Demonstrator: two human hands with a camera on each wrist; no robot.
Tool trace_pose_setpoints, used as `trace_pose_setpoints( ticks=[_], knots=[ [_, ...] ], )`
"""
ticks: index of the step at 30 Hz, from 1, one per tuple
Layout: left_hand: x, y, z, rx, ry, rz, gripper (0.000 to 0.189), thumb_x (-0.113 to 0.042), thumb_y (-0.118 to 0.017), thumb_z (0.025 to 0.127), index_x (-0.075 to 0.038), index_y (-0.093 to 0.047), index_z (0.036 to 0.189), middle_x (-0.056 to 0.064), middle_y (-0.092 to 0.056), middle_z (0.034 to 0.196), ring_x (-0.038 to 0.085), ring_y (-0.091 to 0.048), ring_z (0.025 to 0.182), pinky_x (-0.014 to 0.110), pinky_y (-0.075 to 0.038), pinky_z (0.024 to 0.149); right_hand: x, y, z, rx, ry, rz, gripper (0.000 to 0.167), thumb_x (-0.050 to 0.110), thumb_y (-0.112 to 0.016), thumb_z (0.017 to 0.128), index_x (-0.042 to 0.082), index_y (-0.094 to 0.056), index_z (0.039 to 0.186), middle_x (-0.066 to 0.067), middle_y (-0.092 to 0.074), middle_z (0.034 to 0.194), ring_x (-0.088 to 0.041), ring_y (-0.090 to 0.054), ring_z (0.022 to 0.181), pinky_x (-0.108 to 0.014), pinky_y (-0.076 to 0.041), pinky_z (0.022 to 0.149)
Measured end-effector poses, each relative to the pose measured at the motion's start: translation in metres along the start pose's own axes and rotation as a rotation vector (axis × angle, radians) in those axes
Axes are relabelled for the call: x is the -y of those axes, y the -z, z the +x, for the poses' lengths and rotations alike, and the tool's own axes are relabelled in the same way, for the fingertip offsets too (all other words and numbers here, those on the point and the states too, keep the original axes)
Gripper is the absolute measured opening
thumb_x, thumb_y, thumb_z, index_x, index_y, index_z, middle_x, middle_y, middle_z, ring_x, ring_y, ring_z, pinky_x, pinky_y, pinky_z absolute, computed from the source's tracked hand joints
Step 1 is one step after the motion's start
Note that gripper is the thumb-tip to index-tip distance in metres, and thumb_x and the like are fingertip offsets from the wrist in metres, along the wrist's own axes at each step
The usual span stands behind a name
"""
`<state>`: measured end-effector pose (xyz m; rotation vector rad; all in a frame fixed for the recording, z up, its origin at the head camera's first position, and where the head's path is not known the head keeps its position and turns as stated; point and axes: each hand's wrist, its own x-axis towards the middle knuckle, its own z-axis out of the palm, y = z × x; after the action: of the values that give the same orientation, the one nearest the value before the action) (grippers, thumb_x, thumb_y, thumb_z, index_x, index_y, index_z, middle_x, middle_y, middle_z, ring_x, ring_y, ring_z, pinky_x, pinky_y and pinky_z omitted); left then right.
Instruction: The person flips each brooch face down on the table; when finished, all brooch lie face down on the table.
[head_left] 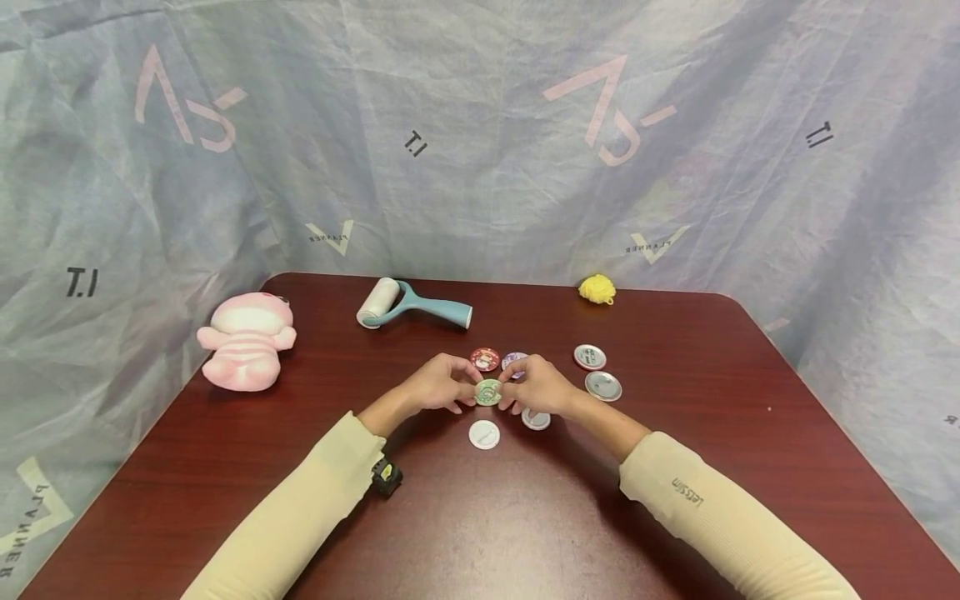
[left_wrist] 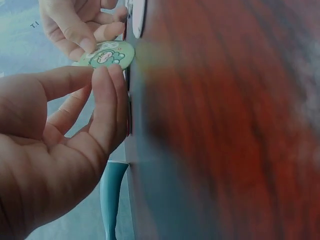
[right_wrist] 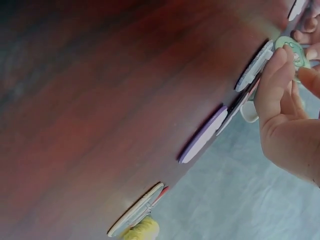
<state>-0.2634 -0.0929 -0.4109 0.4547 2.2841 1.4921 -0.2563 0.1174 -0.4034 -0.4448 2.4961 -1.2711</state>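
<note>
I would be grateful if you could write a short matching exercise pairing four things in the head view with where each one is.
Things:
1. Green badge
2. Pink plush toy
3. Blue-handled roller
4. Yellow puff

Places:
A. Near the back edge, left of centre
B. Between the left hand and right hand
C. Near the back edge, right of centre
D. On the table's left side

Pairs: 1-B, 2-D, 3-A, 4-C

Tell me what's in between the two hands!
A green badge is between the left hand and the right hand, both pinching its edges; the head view shows it.
</note>
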Motion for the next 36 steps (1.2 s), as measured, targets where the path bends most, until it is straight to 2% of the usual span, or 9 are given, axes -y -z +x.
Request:
trace_pose_setpoints(
  ticks=[7, 11, 15, 21, 29, 36],
  knots=[
    [0.0005, 0.0012, 0.0003, 0.002, -0.008, -0.045, 0.016, 0.001, -0.064, 0.091, 0.007, -0.066, 0.105, 0.014, -0.069, 0.089, 0.022, -0.068, 0.079, 0.034, -0.059, 0.065, -0.0002, 0.0008, 0.0004, -0.009, -0.006, 0.011, 0.013, 0.011, -0.063, 0.094, 0.001, -0.067, 0.099, -0.014, -0.073, 0.079, -0.021, -0.068, 0.06, -0.027, -0.049, 0.043],
    [-0.0008, 0.0018, -0.0008, 0.005, 0.01, -0.082, 0.018, -0.001, -0.063, 0.092, 0.009, -0.066, 0.106, 0.017, -0.07, 0.089, 0.022, -0.069, 0.077, 0.035, -0.059, 0.069, -0.0011, 0.0014, 0.0007, -0.007, -0.015, 0.018, 0.013, 0.011, -0.062, 0.093, 0.0, -0.067, 0.1, -0.013, -0.074, 0.08, -0.021, -0.068, 0.061, -0.026, -0.049, 0.044],
    [-0.0001, 0.0012, -0.0005, 0.004, 0.037, -0.105, 0.018, -0.003, -0.063, 0.094, 0.009, -0.069, 0.105, 0.015, -0.07, 0.089, 0.019, -0.069, 0.077, 0.033, -0.059, 0.072, -0.0024, 0.002, 0.0003, 0.001, -0.004, 0.024, 0.014, 0.009, -0.063, 0.092, 0.0, -0.067, 0.101, -0.014, -0.074, 0.084, -0.02, -0.067, 0.061, -0.026, -0.049, 0.044],
    [0.0012, 0.001, 0.0001, -0.005, 0.021, -0.063, 0.016, -0.001, -0.063, 0.092, 0.011, -0.07, 0.101, 0.017, -0.071, 0.088, 0.018, -0.07, 0.081, 0.033, -0.058, 0.078, -0.0019, 0.0037, -0.0002, 0.014, 0.016, 0.032, 0.016, 0.01, -0.066, 0.09, -0.001, -0.068, 0.102, -0.015, -0.074, 0.088, -0.02, -0.067, 0.062, -0.023, -0.045, 0.044],
    [0.0004, 0.0, 0.0012, -0.06, 0.029, 0.035, 0.012, 0.0, -0.066, 0.089, 0.008, -0.073, 0.095, 0.009, -0.07, 0.078, 0.015, -0.066, 0.072, 0.028, -0.057, 0.069, -0.0029, 0.0037, -0.0004, 0.04, 0.008, 0.021, 0.017, 0.009, -0.063, 0.09, -0.001, -0.069, 0.102, -0.013, -0.074, 0.089, -0.019, -0.067, 0.063, -0.023, -0.045, 0.045],
    [-0.0017, -0.0005, 0.0009, -0.112, 0.023, 0.074, 0.01, -0.002, -0.069, 0.086, 0.005, -0.075, 0.092, 0.004, -0.07, 0.081, 0.019, -0.068, 0.073, 0.031, -0.058, 0.068, -0.0041, 0.0029, -0.001, 0.044, 0.006, 0.019, 0.014, 0.007, -0.06, 0.093, -0.001, -0.069, 0.101, -0.013, -0.074, 0.089, -0.018, -0.067, 0.063, -0.023, -0.045, 0.046]
  ],
)
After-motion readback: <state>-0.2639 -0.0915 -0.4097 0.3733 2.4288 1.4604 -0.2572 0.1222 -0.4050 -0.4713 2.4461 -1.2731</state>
